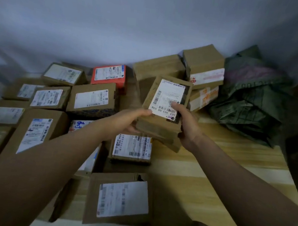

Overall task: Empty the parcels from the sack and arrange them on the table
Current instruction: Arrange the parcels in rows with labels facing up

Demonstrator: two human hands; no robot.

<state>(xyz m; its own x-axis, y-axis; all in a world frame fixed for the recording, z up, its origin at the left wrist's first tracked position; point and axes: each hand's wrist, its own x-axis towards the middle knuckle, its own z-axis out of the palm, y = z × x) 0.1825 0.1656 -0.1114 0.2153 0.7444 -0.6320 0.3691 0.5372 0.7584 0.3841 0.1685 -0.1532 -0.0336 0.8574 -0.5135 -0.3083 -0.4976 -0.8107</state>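
I hold a brown cardboard parcel with a white shipping label above the middle of the wooden table. My left hand grips its near left corner, thumb on the label. My right hand grips its near right edge, thumb also on the label. The dark green sack lies crumpled and slumped at the table's far right. Several labelled brown parcels lie in rows over the left half of the table, with one red parcel at the back.
Three brown boxes are piled at the back against the pale wall, next to the sack. A flat parcel lies near the front edge and another sits just below the held one. Bare wood shows on the right half.
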